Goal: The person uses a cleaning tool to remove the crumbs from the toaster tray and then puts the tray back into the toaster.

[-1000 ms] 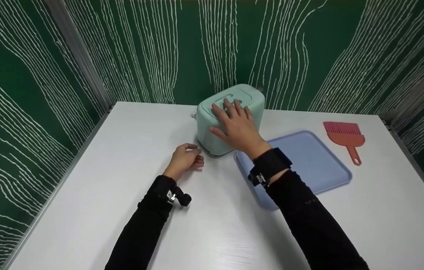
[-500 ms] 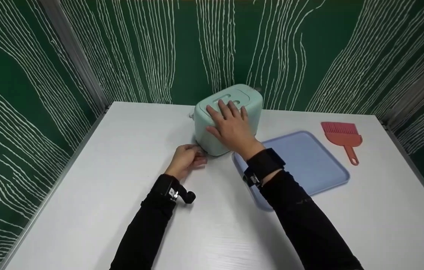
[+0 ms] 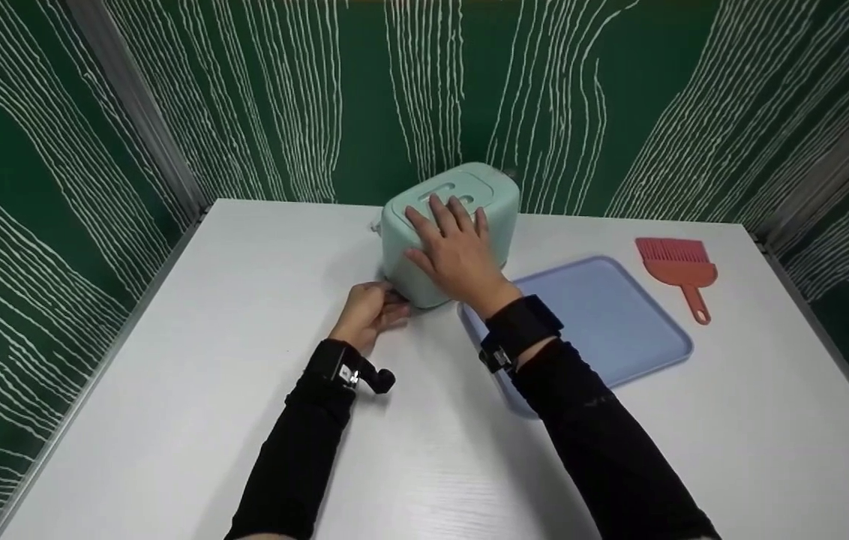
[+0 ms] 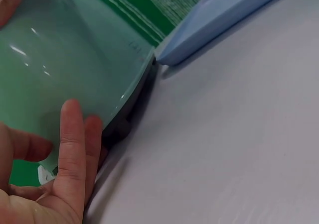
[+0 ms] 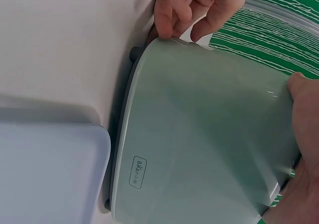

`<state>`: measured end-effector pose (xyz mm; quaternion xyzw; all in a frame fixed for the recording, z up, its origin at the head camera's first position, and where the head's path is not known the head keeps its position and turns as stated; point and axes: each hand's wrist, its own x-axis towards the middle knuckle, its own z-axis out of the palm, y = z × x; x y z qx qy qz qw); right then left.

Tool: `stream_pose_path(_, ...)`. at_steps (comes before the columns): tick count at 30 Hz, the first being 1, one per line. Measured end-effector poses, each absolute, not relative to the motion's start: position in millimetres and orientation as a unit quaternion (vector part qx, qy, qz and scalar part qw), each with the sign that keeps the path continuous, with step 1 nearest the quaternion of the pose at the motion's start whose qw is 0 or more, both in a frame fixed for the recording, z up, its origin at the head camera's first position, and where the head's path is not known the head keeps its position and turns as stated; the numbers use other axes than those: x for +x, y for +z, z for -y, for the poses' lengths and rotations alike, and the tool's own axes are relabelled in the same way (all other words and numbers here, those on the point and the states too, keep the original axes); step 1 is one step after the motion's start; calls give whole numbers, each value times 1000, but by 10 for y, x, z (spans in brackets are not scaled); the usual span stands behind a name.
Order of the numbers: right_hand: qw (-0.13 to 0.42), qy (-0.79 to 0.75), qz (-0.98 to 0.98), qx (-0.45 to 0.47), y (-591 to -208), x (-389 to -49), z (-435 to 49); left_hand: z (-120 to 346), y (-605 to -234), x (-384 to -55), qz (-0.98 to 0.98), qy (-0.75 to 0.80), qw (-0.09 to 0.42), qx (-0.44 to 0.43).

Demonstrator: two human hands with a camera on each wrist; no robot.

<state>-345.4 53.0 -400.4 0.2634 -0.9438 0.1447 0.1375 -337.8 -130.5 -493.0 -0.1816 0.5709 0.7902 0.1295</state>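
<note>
A mint-green toaster [image 3: 424, 262] stands at the back middle of the white table, angled, with slots in its top cover. My left hand [image 3: 368, 311] is at its lower left end; in the left wrist view two fingers [image 4: 72, 149] lie along the bottom corner and the thumb bends toward the narrow end. The right wrist view shows this hand [image 5: 199, 10] gripping that corner, its far side hidden. My right hand [image 3: 462, 262] rests spread over the top front edge, fingertips on the cover and thumb on the long side.
To the right of the toaster lies a light-blue tray [image 3: 604, 322], its near-left part under my right forearm and its corner close to the toaster base. A red brush with a dustpan-shaped handle piece [image 3: 683, 274] lies farther right. Green walls with white lines stand around the table [image 3: 207, 337].
My left hand has moved in to the toaster's lower corner, its fingers closing there. The right hand stays on top. The whole scene shifts slightly left in the head view.
</note>
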Motion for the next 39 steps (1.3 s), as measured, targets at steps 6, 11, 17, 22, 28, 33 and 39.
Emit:
stream_pose_path(6,142,150,942,265,-4022,-3453,-525,1310,-4944,-3377,-563,796,129,-182)
stream_pose_path(11,152,148,939,269,-4045,-3456,-519,1323,-4969,-3379,-559,800,127,-177)
stream_pose_path(17,172,152,933,277,-4066,-3452,-509,1345,-4979,-3375,-561,801,130,-166)
stream_pose_path(22,174,154,932,277,-4070,-3451,-513,1353,-4984,-3378,-566,798,141,-152)
stream_pose_path(28,168,152,935,274,-4063,-3452,-507,1356,-4995,-3373,-573,795,142,-137)
stream_pose_path(33,166,153,935,273,-4066,-3453,-506,1359,-4998,-3369,-574,794,142,-139)
stream_pose_path(39,167,154,935,272,-4060,-3448,-509,1356,-4995,-3371,-574,795,143,-138)
